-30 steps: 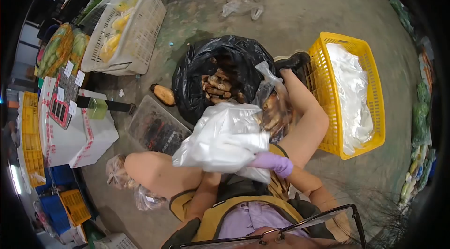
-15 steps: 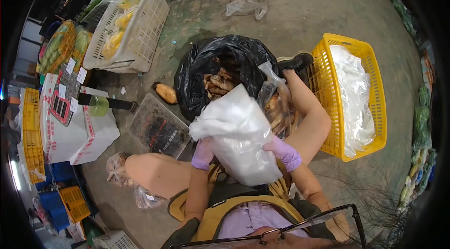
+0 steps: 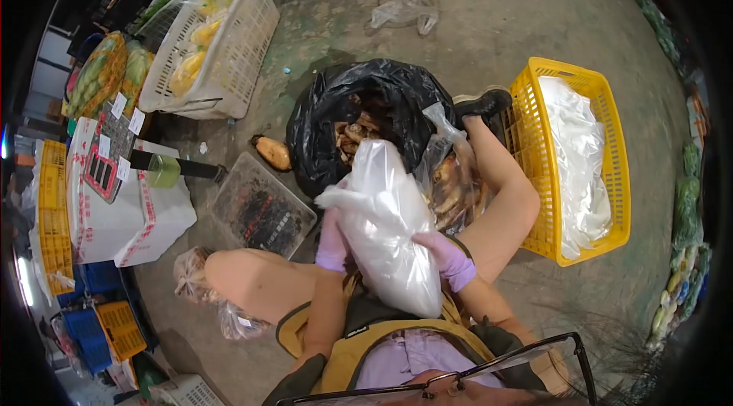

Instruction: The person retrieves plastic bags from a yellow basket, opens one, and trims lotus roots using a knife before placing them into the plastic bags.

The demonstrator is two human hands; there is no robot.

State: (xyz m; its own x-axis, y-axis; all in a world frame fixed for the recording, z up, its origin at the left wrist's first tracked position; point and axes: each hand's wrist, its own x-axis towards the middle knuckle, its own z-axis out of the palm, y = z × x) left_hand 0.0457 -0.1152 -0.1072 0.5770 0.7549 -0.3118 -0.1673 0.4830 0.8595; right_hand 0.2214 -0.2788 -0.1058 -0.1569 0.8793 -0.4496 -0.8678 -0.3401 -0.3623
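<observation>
A bundle of clear white plastic bags is held upright between my hands over my lap. My left hand, in a purple glove, grips its left side. Gloved in purple too, my right hand holds the right edge, thumb on top. Just beyond the bundle stands a black plastic bag with brown root-like pieces inside. A clear bag of similar pieces lies against its right side, beside my leg. The fingers behind the bundle are hidden.
A yellow crate holding white plastic is at the right. On the left are a clear plastic box, a single root, a white foam box and a white crate with yellow items. Small bags lie beside my left leg.
My left hand has come into view on the bundle's left side. The bundle was spread wide and is now narrower, squeezed inward and more upright between both hands.
</observation>
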